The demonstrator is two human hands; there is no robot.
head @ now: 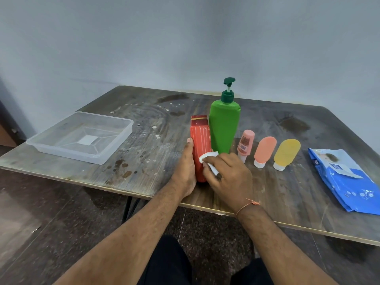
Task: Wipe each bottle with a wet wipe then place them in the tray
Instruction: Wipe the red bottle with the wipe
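Note:
A red bottle (200, 140) with a dark red cap stands upright near the table's front edge. My left hand (186, 167) grips its left side. My right hand (227, 174) holds a white wet wipe (208, 159) against the bottle's lower right side. Behind it stands a tall green pump bottle (224, 126). To the right stand three small tubes on their caps: a pink labelled tube (245, 144), an orange tube (264, 150) and a yellow tube (286, 153). A clear plastic tray (121, 136) sits at the left with nothing in it.
A blue wet wipe pack (345, 182) lies flat at the table's right. The wooden table (152, 145) is stained and scratched. Its front edge runs just below my hands. A grey wall stands behind.

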